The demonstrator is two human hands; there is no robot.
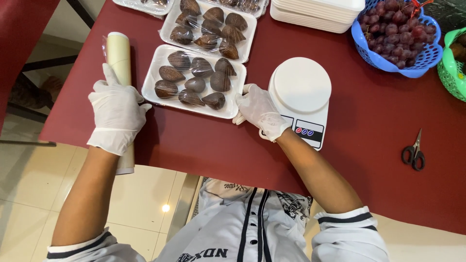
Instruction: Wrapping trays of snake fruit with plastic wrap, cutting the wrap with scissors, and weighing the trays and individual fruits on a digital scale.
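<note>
I see bright, even indoor light from overhead. Soft shadows fall beneath both arms. A small glare spot sits on the floor tile (166,207), lower centre. Focus is sharp; edges bend slightly.

Glossy scaly fruit (194,85); matt foam tray (230,112)

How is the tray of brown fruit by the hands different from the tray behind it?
The near tray lies between the left hand and right hand, which touches its edge; the far tray is touched by no hand. The near tray's fruit sit spread apart; the far tray's sit closer and are under shiny clear film. Whether the near tray is wrapped is unclear. Both are white trays of dark brown scaly fruit on the red table.
</note>
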